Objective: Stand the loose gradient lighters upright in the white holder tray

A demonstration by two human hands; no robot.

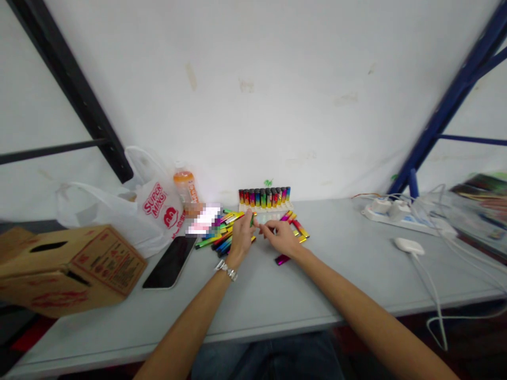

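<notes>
Several multicoloured lighters (263,198) stand upright in rows in a white tray (257,208) against the wall. My left hand (241,232), with a metal watch on its wrist, is closed on a lighter (252,222), of which a small green part shows. Beside it, my right hand (283,237) has its fingers pinched together close to the left fingertips; what they hold, if anything, is hidden. A heap of loose lighters (224,245) lies under and left of my left hand. More lighters (301,229) lie around my right hand, one purple lighter (282,259) nearer to me.
To the left are a phone (170,262), a cardboard box (106,258), a white plastic bag (152,211) and an orange drink bottle (185,184). On the right, a power strip (407,219) and a white charger (409,246) trail cables across the grey table (348,279).
</notes>
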